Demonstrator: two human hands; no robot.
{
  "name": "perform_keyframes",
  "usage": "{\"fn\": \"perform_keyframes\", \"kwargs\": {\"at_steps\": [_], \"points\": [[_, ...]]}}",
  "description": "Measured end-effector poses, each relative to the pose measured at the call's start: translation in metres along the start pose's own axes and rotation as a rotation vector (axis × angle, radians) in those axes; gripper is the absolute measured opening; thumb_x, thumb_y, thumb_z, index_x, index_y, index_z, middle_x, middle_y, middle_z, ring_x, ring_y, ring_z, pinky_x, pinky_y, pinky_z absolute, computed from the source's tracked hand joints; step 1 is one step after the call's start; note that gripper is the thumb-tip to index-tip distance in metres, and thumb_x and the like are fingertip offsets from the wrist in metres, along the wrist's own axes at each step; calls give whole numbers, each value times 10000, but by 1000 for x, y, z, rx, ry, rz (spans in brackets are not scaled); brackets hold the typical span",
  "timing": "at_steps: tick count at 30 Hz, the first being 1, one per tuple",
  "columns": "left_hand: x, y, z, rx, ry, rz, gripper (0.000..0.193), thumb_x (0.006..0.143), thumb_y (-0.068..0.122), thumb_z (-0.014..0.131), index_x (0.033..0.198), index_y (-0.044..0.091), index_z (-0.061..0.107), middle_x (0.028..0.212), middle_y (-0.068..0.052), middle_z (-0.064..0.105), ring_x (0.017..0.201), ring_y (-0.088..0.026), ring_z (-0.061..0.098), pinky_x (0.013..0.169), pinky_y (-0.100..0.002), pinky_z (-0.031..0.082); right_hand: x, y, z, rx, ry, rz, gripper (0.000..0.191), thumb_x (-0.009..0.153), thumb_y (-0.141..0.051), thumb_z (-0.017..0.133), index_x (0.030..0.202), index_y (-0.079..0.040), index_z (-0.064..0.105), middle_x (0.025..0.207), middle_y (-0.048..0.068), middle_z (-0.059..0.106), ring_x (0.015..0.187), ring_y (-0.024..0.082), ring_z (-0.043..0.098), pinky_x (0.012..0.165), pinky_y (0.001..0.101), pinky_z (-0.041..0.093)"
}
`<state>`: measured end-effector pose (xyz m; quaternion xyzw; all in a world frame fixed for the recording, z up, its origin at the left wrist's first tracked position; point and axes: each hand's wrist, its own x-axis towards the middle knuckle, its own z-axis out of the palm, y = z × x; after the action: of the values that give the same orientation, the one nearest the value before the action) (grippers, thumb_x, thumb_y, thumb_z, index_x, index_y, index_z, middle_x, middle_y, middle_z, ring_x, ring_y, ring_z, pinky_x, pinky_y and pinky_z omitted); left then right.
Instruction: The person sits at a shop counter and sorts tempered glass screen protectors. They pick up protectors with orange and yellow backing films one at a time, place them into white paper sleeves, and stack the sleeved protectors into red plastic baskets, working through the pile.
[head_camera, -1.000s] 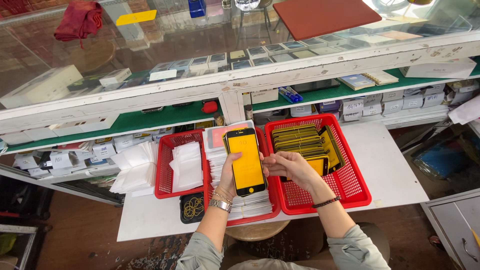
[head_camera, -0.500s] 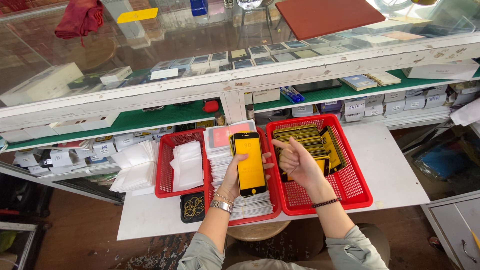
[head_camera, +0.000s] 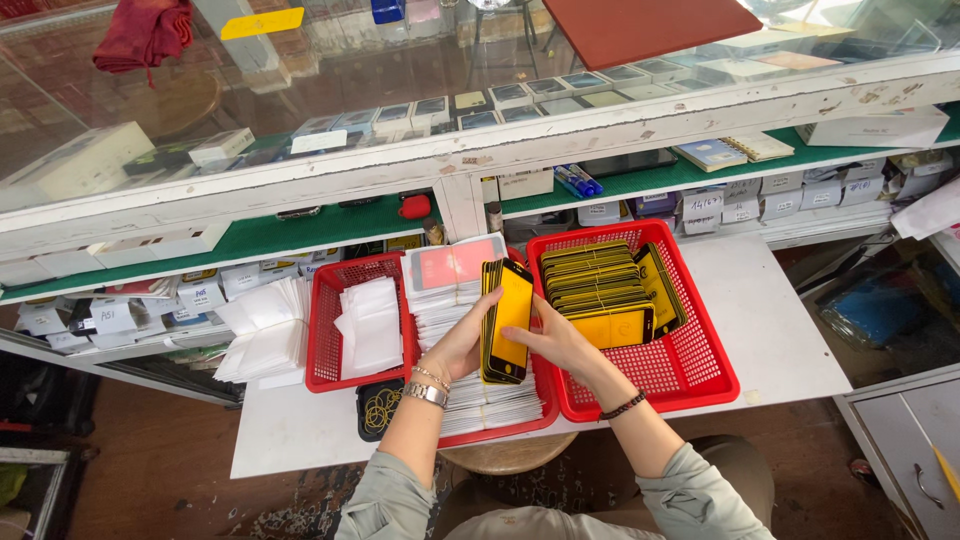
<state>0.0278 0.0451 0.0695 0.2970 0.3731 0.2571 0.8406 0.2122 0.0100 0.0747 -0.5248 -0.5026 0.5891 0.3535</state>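
Left hand (head_camera: 462, 345) grips a yellow screen protector (head_camera: 507, 322) upright; right hand (head_camera: 556, 340) pinches its right edge, above the worktop's (head_camera: 780, 330) front edge.

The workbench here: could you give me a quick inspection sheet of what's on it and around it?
Surface: white table, partly bare at right.
Job's things: yellow screen panel held upright; more stacked in right red basket.
Clutter: white sleeves, left red basket of white sheets, rubber bands.
Hands: left hand and right hand both grip the panel.
Cables: nothing seen.
Surroundings: glass counter, green shelf with small boxes.
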Motion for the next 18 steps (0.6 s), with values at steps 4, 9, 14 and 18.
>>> {"fn": "perform_keyframes", "kwargs": {"at_steps": [4,9,14,18], "points": [[-3,4,-11,-82,-26,61,461,1006,335,535,1351,34,581,1277,-134,689,1111,-205,699,937,-352,580,-8,-12,0,76,58,-22,855,860,-162,740,1555,6,272,1401,155,595,1228,229,628,1003,340,533],[-4,1,-18,-191,-17,164,373,1000,180,606,1318,-15,608,1211,-143,718,1032,-217,720,860,-336,603,-16,-26,2,209,70,-238,745,873,-17,703,1512,25,324,1419,127,558,1301,186,557,1082,332,467],[-6,1,-15,-164,-14,187,368,976,173,625,1296,-7,626,1214,-139,720,1045,-215,724,858,-335,607,-22,-32,2,261,43,-159,596,888,-26,689,1427,17,437,1361,132,611,1260,194,592,1058,342,499],[-7,2,-14,-139,-4,199,380,957,170,639,1301,9,625,1223,-122,715,1060,-203,722,876,-334,602,-24,-32,2,302,42,-144,588,893,-32,685,1428,-2,441,1352,129,617,1248,195,599,1047,345,508]]}}
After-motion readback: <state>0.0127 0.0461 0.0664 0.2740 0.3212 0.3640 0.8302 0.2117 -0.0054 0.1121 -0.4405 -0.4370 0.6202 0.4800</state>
